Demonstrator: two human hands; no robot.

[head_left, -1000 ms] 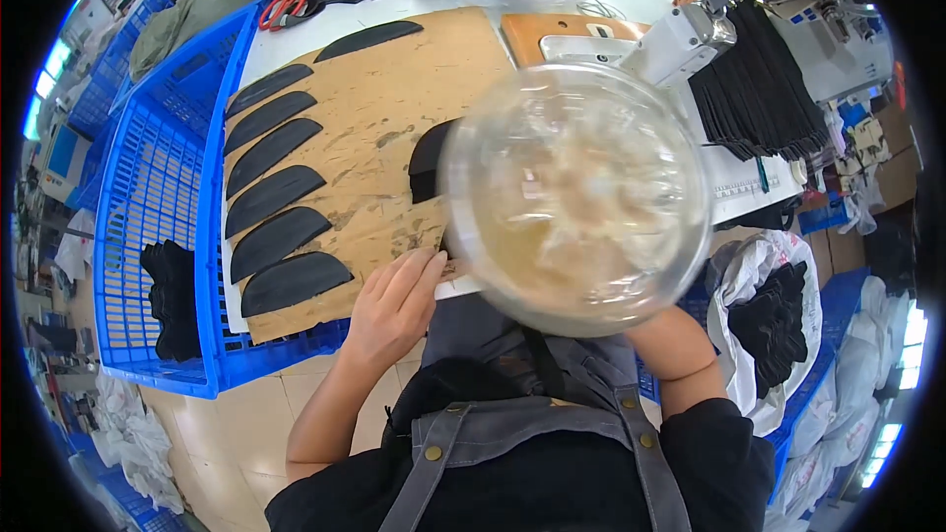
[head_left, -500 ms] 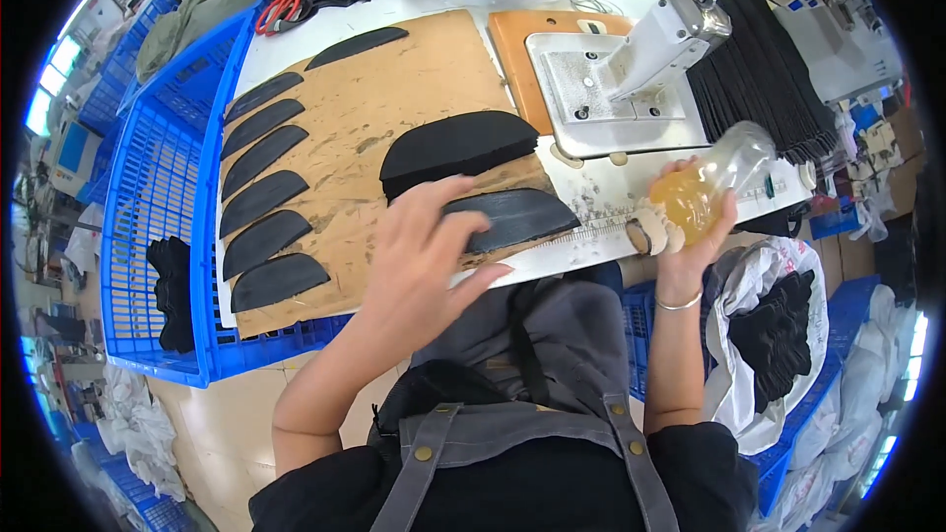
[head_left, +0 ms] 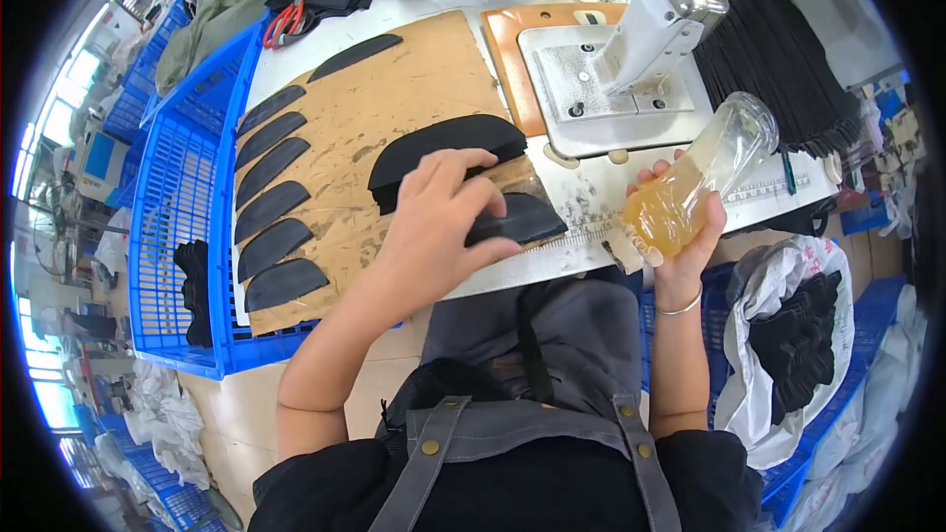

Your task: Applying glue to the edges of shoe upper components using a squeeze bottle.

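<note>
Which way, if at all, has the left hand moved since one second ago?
Yes: the left hand has moved forward and slightly right against the cardboard.

You're in a workshop, sewing by the look: white metal bench machine [head_left: 645, 34], black half-moon pieces [head_left: 527, 219] on your brown sheet [head_left: 414, 59], stacked black strips [head_left: 764, 59], blue plastic lattice crate [head_left: 223, 276], white plastic sack [head_left: 744, 414] of black parts [head_left: 796, 340].

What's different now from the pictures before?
The bottle in the right hand came down from near the camera, toward the right. The left hand moved right and forward, over the black stack. The row of black pieces, red-handled tool and blue crate stayed put.
</note>
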